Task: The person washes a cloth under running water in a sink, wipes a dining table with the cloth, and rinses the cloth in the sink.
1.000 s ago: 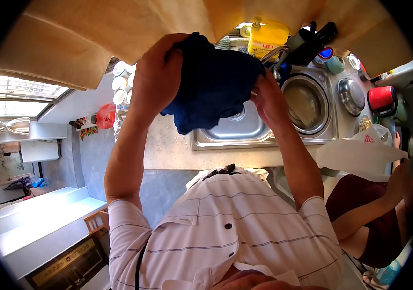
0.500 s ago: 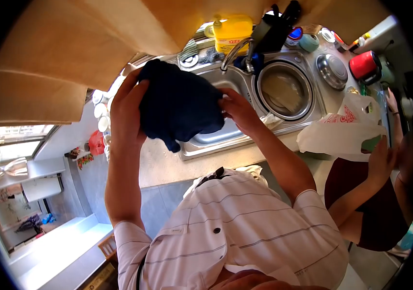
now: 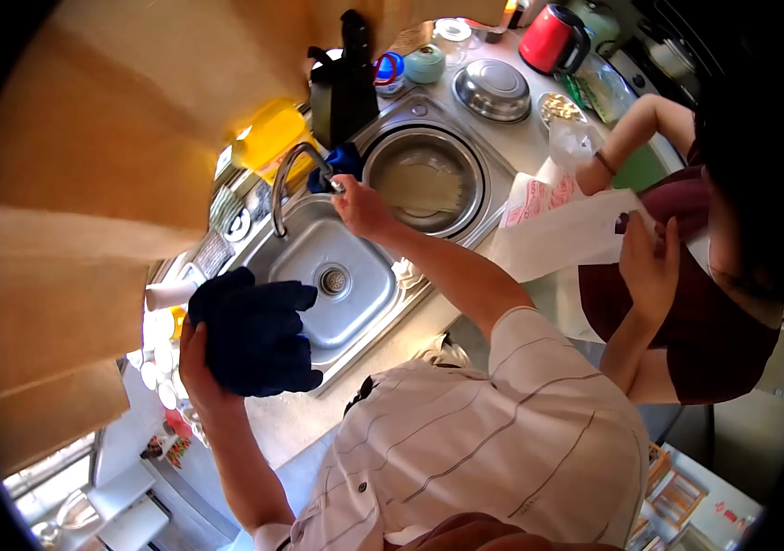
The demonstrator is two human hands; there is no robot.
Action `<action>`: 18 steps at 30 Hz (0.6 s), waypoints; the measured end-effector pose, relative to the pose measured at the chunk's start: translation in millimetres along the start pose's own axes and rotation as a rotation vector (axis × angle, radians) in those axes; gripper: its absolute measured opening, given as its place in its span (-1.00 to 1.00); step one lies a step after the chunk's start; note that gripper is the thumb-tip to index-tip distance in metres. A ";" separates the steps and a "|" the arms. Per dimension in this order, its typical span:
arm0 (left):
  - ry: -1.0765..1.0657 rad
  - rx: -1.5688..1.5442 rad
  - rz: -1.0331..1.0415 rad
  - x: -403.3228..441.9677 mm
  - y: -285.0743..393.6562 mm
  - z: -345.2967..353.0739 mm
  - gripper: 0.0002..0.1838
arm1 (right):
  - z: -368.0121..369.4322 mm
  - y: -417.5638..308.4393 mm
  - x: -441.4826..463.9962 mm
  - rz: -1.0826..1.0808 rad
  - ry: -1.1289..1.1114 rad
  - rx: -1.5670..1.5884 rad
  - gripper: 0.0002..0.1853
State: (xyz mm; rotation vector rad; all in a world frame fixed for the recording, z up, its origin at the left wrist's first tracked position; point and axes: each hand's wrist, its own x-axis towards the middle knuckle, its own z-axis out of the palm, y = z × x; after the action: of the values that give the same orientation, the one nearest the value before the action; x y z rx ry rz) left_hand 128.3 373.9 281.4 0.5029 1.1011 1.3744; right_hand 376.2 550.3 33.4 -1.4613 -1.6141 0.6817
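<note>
My left hand (image 3: pixel 205 367) grips a bunched dark blue cloth (image 3: pixel 259 332) at its left edge, holding it up over the counter and the left side of the sink. Folds of the cloth hang loosely, and my fingers are partly hidden behind it. My right hand (image 3: pixel 364 208) is closed on the lever of the curved metal faucet (image 3: pixel 283 184). Below the spout lies the steel sink basin (image 3: pixel 364 321) with a round drain; no water stream is visible.
A round metal bowl (image 3: pixel 476 184) of cloudy water sits in the second basin. Behind are a yellow jug (image 3: pixel 273 133) and black knife block (image 3: pixel 341 106). To the right, another person holds a white plastic bag (image 3: pixel 548 241). A red kettle (image 3: pixel 546 39) stands farther back.
My right hand has let go of the cloth and moved to the faucet lever. The cloth is now in my left hand alone, lower and farther left. My view has turned rightward.
</note>
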 end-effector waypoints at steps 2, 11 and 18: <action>0.020 -0.037 -0.055 7.3 -9.0 5.7 -0.56 | 2.9 6.1 11.3 -0.082 0.016 -0.108 -0.64; 0.011 -0.085 -0.164 45.2 -43.7 5.0 -0.58 | 10.9 20.0 22.5 -0.010 -0.093 -0.124 -0.77; 0.019 -0.061 -0.211 79.0 -71.5 -0.7 -0.63 | 23.7 36.0 20.9 -0.157 -0.160 -0.186 -0.78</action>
State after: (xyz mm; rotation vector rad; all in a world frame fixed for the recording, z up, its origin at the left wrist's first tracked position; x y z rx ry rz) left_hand 151.8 433.2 196.1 0.3196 1.0919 1.2259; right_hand 375.3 580.2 -4.0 -1.4208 -1.9375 0.5836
